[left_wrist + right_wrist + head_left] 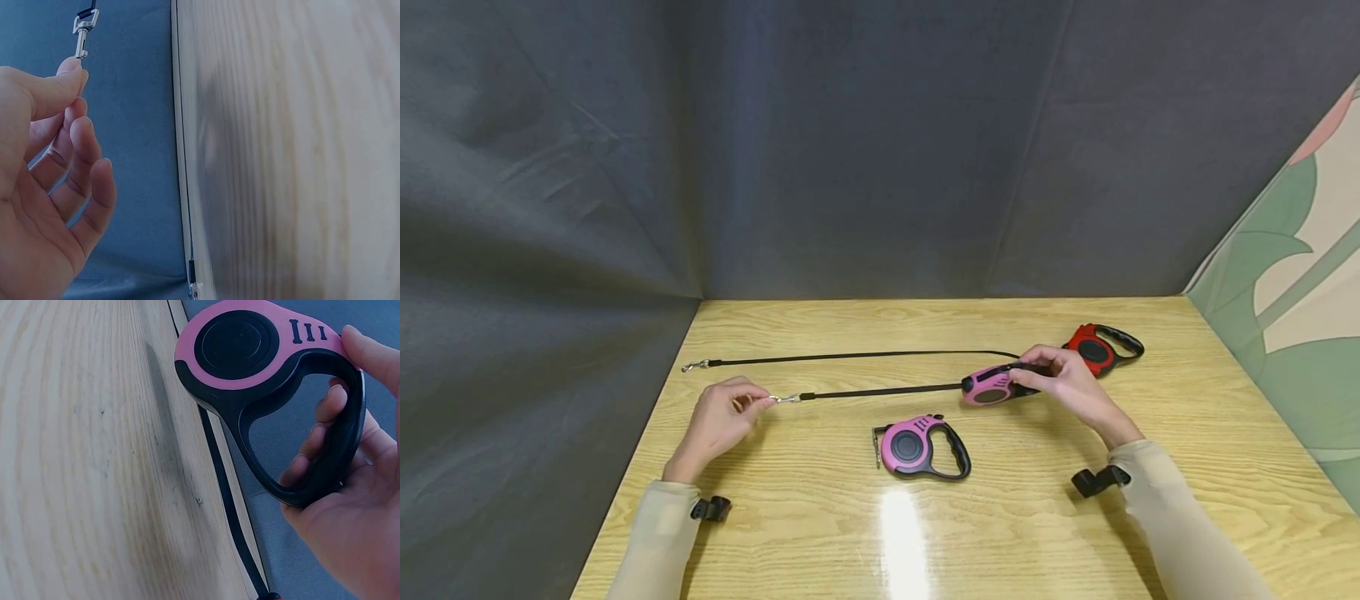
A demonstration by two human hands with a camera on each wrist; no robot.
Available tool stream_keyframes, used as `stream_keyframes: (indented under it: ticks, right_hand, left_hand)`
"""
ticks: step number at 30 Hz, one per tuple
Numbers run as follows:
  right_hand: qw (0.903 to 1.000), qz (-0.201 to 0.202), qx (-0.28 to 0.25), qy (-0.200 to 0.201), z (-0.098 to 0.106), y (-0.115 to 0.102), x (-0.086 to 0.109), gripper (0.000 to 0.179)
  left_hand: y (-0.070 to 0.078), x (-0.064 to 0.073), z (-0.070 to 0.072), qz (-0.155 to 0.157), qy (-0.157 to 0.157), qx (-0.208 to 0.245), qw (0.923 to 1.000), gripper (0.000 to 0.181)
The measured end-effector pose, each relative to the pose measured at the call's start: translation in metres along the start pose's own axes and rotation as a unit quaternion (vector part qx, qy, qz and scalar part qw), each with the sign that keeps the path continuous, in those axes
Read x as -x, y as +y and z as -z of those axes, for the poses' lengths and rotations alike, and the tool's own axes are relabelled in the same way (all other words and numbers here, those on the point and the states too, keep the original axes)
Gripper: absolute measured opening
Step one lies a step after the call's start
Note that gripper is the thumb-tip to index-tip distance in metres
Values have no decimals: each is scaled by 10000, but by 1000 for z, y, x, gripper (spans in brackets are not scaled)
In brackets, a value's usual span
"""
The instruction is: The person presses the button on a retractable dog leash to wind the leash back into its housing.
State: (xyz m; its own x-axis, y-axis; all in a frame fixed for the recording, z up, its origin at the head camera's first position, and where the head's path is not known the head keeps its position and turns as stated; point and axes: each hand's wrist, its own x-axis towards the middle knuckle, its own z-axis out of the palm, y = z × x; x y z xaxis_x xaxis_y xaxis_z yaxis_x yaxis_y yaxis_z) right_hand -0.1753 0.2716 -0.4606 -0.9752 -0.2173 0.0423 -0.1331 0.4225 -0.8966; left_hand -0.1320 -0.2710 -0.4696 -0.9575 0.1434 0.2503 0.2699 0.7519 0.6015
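My right hand (1067,390) grips the black looped handle of a pink retractable dog leash (989,387), fingers passing through the loop in the right wrist view. This leash's black strap (887,391) stretches straight and taut to the left. At its far end, my left hand (722,418) pinches the silver snap clip (81,42) between thumb and index finger; the other fingers curve loosely. A second pink leash (907,447) lies on the table between my hands, nearer me, its strap wound in and its clip at its left side.
Behind the held leash lies a red retractable leash (1093,350), partly covered by my right hand. Its black strap (850,356) runs left along the wooden table (820,533) to a silver clip (696,366). Dark cloth (880,150) rises at the back and left; patterned fabric (1285,275) hangs right.
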Motion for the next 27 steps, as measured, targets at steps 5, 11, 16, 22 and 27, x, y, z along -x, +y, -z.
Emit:
stream_keyframes:
  ticks: [5,11,16,22,27]
  right_hand:
    - [10000,3,31,-6,-1,1,-1,25]
    - [10000,25,26,-7,-2,1,-2,24]
    - [10000,-18,-10,-31,-4,0,-2,26]
    - [10000,11,-33,-68,-6,-1,-2,25]
    - [9999,34,-17,-93,-6,-3,-2,25]
  left_hand:
    - [3,0,-2,-31,-20,31,10000,9]
    - [4,-1,-2,-69,-31,26,10000,11]
    - [7,-2,-3,-69,-49,55,9999,11]
    - [10,-3,-5,-81,-98,88,9999,11]
    - [14,-3,-6,-156,-146,185,9996,12]
